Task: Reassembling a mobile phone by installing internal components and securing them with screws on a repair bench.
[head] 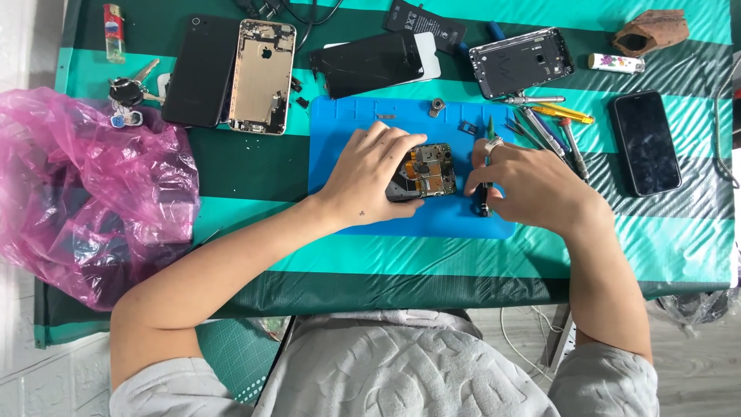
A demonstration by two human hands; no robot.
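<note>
Head view, opened phone (428, 171) lying left-right

Opened phone (429, 171) on mat (340, 131)

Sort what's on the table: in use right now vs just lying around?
In use: opened phone held by left hand; tool in right hand; blue mat under them.

Lying about: pink bag, keys, gold phone shell, black phone, spare screwdrivers, two lighters.
</note>
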